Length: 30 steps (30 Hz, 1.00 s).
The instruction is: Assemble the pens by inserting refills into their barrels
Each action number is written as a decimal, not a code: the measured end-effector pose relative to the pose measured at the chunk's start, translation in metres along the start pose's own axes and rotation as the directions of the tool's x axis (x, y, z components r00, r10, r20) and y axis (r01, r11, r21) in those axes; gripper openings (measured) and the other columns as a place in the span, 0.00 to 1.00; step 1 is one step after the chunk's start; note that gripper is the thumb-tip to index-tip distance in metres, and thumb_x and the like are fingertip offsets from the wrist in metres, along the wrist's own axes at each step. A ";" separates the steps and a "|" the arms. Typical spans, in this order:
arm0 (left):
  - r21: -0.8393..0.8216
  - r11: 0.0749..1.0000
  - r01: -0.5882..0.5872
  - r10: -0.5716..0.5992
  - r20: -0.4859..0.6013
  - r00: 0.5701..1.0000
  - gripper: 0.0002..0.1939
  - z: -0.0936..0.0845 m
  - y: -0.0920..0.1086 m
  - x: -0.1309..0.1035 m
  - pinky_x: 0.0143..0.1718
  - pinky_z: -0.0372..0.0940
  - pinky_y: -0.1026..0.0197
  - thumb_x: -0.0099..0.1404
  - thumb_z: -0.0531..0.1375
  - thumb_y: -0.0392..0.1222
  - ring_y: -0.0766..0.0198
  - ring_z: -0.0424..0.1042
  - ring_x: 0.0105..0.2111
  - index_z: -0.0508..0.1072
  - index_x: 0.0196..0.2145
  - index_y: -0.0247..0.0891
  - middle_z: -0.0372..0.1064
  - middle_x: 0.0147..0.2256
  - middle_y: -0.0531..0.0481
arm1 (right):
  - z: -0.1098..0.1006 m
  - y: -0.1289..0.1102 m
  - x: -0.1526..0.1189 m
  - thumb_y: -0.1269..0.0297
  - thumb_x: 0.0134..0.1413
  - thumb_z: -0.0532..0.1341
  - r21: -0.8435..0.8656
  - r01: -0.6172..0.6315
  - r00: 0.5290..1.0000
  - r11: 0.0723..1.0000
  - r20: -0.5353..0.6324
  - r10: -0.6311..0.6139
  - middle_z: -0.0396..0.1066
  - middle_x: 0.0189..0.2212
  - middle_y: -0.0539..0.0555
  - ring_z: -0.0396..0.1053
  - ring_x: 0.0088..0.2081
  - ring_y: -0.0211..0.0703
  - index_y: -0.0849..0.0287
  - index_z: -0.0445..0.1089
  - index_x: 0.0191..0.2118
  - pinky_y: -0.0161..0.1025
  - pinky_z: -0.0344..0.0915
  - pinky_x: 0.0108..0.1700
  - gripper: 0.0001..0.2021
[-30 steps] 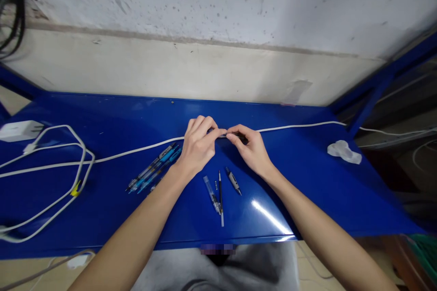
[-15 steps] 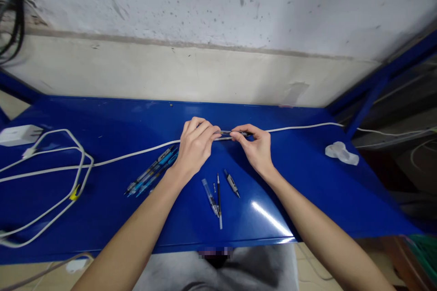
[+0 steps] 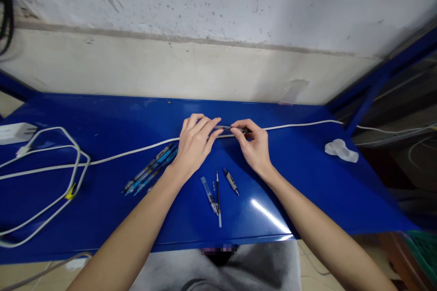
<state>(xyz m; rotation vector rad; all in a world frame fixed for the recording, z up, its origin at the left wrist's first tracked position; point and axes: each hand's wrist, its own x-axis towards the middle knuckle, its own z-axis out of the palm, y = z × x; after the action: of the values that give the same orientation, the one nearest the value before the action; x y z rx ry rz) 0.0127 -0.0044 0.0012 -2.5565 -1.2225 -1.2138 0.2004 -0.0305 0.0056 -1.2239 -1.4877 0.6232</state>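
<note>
Both hands meet at a pen (image 3: 224, 127) above the middle of the blue table. My right hand (image 3: 251, 142) pinches its dark end between thumb and fingers. My left hand (image 3: 197, 142) is at its clear end, thumb and forefinger apart around it. Nearer the front edge lie a clear pen barrel (image 3: 208, 194), a tiny spring-like piece (image 3: 213, 186), a dark refill (image 3: 219, 198) with a white lower end, and a grey pen part (image 3: 231, 181). Several black and blue pens (image 3: 148, 170) lie beside my left forearm.
A white cable (image 3: 133, 151) crosses the blue table (image 3: 112, 209) behind the hands. At the left are a white charger (image 3: 17, 132) and looped cable. Crumpled white material (image 3: 341, 150) lies at the right. A wall (image 3: 205, 70) stands behind.
The thumb and forefinger of my left hand have spread apart at the pen's clear end. My right hand keeps its pinch. The view has shifted slightly.
</note>
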 end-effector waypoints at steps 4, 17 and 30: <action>0.008 1.000 0.002 -0.002 0.001 1.000 0.11 0.000 -0.001 -0.001 0.45 0.60 0.50 0.75 0.58 0.44 0.52 0.68 0.46 0.79 0.41 0.38 0.78 0.36 0.46 | 0.001 0.002 -0.001 0.54 0.61 0.66 0.026 -0.034 0.999 0.999 0.005 0.034 0.77 0.31 0.51 0.70 0.30 0.40 0.56 0.78 0.37 0.37 0.64 0.34 0.11; 0.022 1.000 0.005 -0.004 -0.050 0.999 0.07 0.002 0.001 -0.001 0.45 0.59 0.50 0.73 0.61 0.40 0.52 0.68 0.45 0.79 0.42 0.39 0.80 0.36 0.48 | 0.003 0.002 -0.001 0.57 0.64 0.65 0.066 -0.030 1.000 0.997 0.007 0.030 0.77 0.36 0.52 0.71 0.36 0.41 0.56 0.79 0.39 0.37 0.65 0.36 0.09; -0.004 1.000 0.007 -0.007 -0.013 1.000 0.10 0.007 0.000 -0.004 0.42 0.59 0.51 0.74 0.59 0.45 0.53 0.68 0.44 0.79 0.40 0.39 0.78 0.34 0.46 | 0.002 0.008 0.000 0.62 0.61 0.67 0.030 0.011 1.000 0.999 -0.008 -0.011 0.79 0.38 0.53 0.74 0.38 0.44 0.53 0.81 0.39 0.39 0.67 0.34 0.05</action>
<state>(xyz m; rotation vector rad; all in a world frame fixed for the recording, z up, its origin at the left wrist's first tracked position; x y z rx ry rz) 0.0157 -0.0044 -0.0067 -2.5453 -1.2291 -1.2337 0.2012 -0.0267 -0.0022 -1.1932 -1.4721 0.6305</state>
